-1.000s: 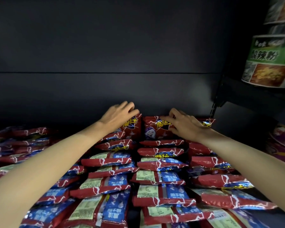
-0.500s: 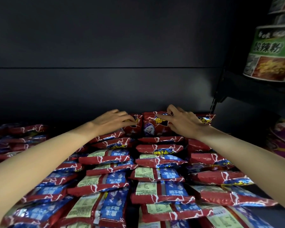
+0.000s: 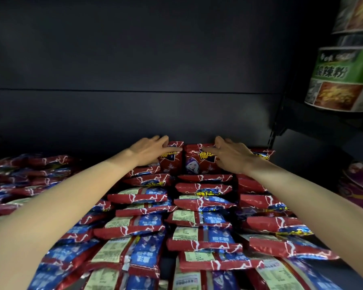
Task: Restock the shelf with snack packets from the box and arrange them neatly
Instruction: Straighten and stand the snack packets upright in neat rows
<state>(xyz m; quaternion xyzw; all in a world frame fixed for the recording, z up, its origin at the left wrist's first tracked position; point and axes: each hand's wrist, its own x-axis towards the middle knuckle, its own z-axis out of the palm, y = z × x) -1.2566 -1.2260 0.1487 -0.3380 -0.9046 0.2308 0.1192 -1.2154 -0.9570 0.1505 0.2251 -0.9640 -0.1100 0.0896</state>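
My left hand (image 3: pixel 149 150) rests, fingers straight, on the upright left packet (image 3: pixel 171 159) at the shelf (image 3: pixel 314 164) back. My right hand (image 3: pixel 232 156) grips the upright right packet (image 3: pixel 199 162), fingers curled over its top. Both packets face me, long axes vertical.

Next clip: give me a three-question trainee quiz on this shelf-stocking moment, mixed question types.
1. True or false: the left hand is at the rearmost packets.
2. The right hand touches: A) the green noodle cup B) an upright red packet C) the shelf bracket
3. Fill in: the packets nearest the camera lie ____, label side up.

Key: 1 true; 2 B; 3 flat.
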